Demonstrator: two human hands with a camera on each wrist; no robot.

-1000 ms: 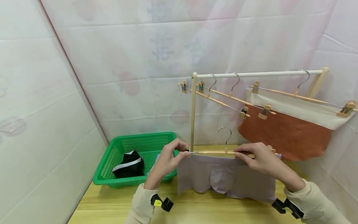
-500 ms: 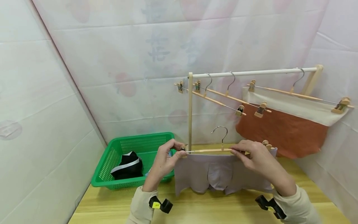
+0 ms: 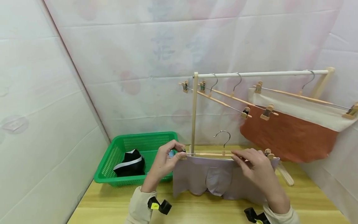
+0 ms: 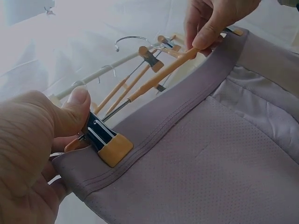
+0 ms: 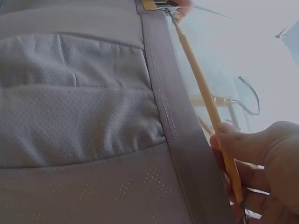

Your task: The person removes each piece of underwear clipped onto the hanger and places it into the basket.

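Note:
Lilac boxer briefs (image 3: 193,174) hang by their waistband from a wooden clip hanger (image 3: 209,154), close over the table. My left hand (image 3: 167,159) pinches the black-and-tan clip (image 4: 114,148) at the hanger's left end, with the thumb on the clip's upper end. The clip's tan tip lies over the front of the waistband (image 4: 154,133). With thumb and fingers, my right hand (image 3: 255,168) holds the wooden bar (image 5: 205,93) right of the hook (image 3: 223,137). Another clip (image 3: 269,153) sits at the waistband's right end, partly behind that hand.
A green basket (image 3: 103,174) at the left holds a black-and-white garment (image 3: 130,163) and something light blue. Behind stands a rack with a white rail (image 3: 260,74). Two bare clip hangers (image 3: 218,101) hang there, beside a cream-and-rust cloth piece (image 3: 291,133) on a third hanger.
My right wrist and forearm have swung inward to the left, uncovering a rack foot on the table. Both hands keep their hold on the hanger, and the head view has shifted slightly.

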